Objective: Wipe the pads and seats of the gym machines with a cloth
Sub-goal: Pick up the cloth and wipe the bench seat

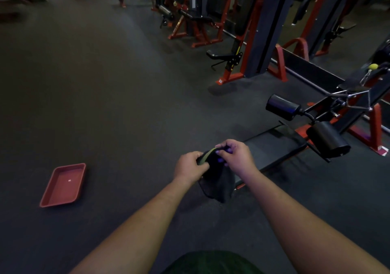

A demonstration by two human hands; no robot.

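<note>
Dark cloth (217,180) pinched btwn left hand (190,166), right hand (236,157).

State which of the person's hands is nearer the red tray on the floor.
Left. The left hand grips the cloth on the red tray's side; the right hand holds it farther away.

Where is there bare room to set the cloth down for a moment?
Both the left hand and right hand grip the dark cloth. Free patches: the bench seat short of the two roller pads, the inside of the red tray, and the open floor between tray and bench. It is crowded to the right among the machine frames.
</note>
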